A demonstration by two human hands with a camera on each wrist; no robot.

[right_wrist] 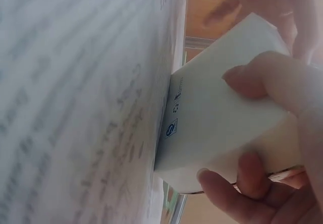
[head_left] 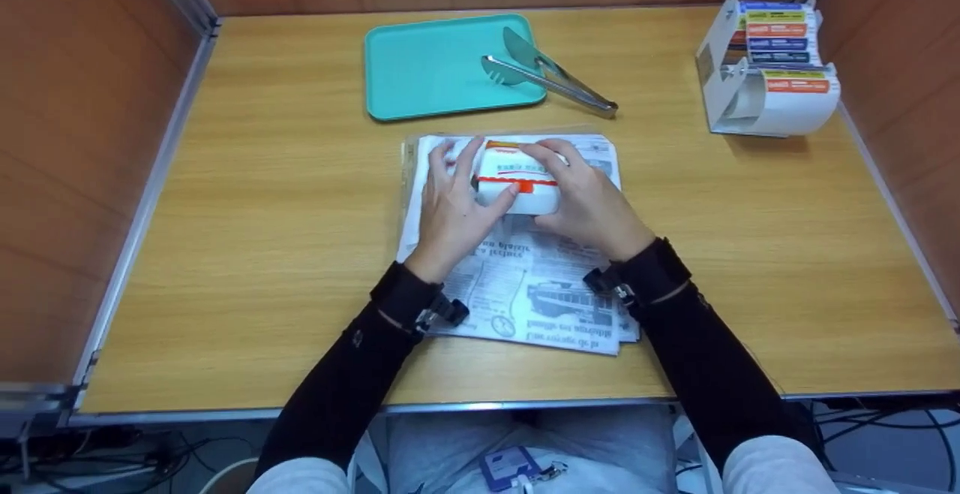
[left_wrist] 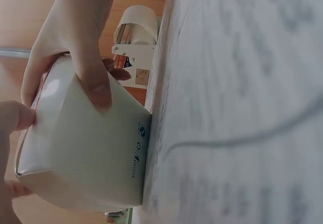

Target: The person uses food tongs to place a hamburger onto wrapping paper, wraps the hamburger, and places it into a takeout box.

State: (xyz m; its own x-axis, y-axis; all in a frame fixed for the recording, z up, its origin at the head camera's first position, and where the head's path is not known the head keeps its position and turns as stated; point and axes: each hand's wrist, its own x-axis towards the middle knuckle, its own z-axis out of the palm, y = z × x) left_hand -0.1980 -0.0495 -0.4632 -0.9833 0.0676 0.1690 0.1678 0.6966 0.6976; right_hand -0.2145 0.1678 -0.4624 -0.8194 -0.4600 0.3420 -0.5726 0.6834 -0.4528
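Observation:
A white cardboard food box (head_left: 501, 195) with red trim stands on a stack of newspapers (head_left: 491, 276). An orange-red tab (head_left: 526, 187) marks the edge of its lid. My right hand (head_left: 592, 205) grips the box from the right, the thumb flat on the front wall and the fingers over the top and far side. From the left, my left hand (head_left: 457, 212) touches the tab with its thumb, its other fingers spread beside the box. Small blue print shows low on the box's front (left_wrist: 101, 143) in the left wrist view.
Behind the newspapers lies a turquoise tray (head_left: 427, 66), with metal serving tongs (head_left: 570, 88) resting partly over its right side. A white holder with colourful labels (head_left: 780, 66) stands at the back right. Wooden panels enclose the table (head_left: 300, 216) at the back and sides.

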